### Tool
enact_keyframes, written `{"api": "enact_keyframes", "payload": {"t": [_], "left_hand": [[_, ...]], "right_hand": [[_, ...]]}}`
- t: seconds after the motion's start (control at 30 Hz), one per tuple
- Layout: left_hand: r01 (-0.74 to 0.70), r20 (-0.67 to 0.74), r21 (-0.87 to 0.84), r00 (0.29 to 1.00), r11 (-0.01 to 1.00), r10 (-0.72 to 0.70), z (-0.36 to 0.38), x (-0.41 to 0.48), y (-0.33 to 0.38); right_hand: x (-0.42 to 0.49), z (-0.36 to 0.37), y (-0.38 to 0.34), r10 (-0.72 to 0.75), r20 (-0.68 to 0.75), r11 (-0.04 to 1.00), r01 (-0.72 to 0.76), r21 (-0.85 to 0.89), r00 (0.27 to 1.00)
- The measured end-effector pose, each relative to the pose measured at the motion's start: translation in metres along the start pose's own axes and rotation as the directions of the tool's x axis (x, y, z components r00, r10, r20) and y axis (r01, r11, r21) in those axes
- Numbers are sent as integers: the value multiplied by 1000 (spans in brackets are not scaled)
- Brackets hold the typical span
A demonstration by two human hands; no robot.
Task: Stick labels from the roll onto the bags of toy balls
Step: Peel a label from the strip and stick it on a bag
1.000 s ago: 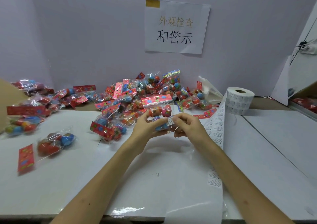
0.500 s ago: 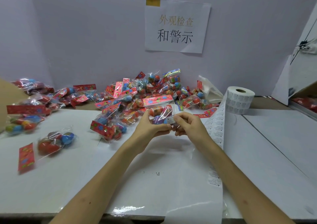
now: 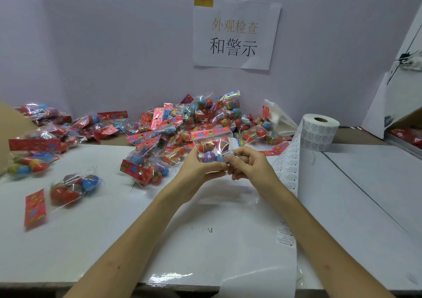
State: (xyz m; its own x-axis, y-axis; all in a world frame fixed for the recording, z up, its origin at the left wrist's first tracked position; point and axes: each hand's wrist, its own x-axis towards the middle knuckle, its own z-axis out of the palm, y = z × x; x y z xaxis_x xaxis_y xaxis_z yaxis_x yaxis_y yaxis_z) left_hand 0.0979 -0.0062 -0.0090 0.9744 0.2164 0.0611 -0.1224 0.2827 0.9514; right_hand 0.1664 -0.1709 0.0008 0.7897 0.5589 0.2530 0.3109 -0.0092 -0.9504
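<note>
At a white worktable, a strip of label backing trails over the near edge, running up past the person's right forearm. Above the table's middle, the left hand curls its fingers round the lower part of a clear bag of toy balls, held upright with its red header card on top. The right hand pinches a white printed label against the bag's lower right corner. A loose bag lies to the left. Behind the hands, a heap of bags lies against the wall, with the label roll standing on end to its right and a paper sign fixed above.
</note>
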Motion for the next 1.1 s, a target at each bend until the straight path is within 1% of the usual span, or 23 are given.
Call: {"api": "enact_keyframes", "payload": {"t": [0.1, 0.2, 0.37, 0.43, 0.53, 0.6, 0.8, 0.97, 1.1], "left_hand": [[-21, 21, 30, 1000, 999, 21, 3, -3, 1], [-53, -39, 58, 998, 997, 56, 6, -5, 3], [-91, -68, 97, 993, 991, 98, 8, -7, 4], [-106, -88, 152, 989, 983, 120, 9, -8, 4], [-137, -76, 218, 985, 966, 157, 11, -8, 3], [-138, -66, 221, 986, 966, 156, 10, -7, 1], [-132, -71, 177, 987, 975, 146, 6, -2, -1], [-151, -74, 211, 983, 966, 170, 4, 0, -5], [-153, -100, 214, 979, 965, 177, 4, 1, -5]], "right_hand": [[0, -1, 1, -9, 2, 1000, 9, -14, 1000], [0, -1, 1, -6, 25, 1000, 7, -20, 1000], [2, 0, 2, 21, 47, 999, -22, 33, 999], [2, 0, 3, 31, 32, 999, -32, 24, 999], [2, 0, 5, 14, -26, 999, -15, -45, 1000], [2, -1, 5, 5, -41, 999, -7, -54, 999], [2, -2, 4, 4, 3, 1000, -4, -8, 1000], [4, -1, 6, 50, 25, 998, -49, -41, 998], [4, 0, 8, 36, 15, 998, -35, -61, 999]]}}
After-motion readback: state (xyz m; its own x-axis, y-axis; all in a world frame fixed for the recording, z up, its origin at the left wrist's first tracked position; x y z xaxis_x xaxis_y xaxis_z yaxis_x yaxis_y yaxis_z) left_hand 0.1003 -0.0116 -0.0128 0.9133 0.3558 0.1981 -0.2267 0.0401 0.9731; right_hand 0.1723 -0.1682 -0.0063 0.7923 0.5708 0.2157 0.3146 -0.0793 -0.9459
